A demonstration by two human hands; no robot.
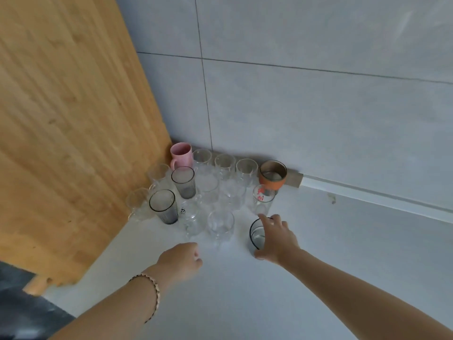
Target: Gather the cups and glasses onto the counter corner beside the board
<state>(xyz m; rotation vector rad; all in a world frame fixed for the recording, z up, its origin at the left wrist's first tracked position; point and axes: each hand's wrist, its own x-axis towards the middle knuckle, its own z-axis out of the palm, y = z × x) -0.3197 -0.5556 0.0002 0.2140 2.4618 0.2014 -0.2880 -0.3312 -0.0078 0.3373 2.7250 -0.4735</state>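
Several cups and glasses stand clustered in the counter corner beside a large wooden board [66, 133]. Among them are a pink mug [181, 154], an orange-banded cup [272, 174], two grey ribbed tumblers [164, 206] and several clear glasses [220, 225]. My right hand [275, 238] wraps a dark-rimmed glass [257, 235] at the cluster's front right, standing on the counter. My left hand [181, 260] hovers curled just in front of the clear glasses, holding nothing.
The white counter [245, 303] extends toward me and to the right. Grey tiled walls [318, 106] close the corner behind the glasses. A dark surface [22, 312] lies at the lower left past the board's end.
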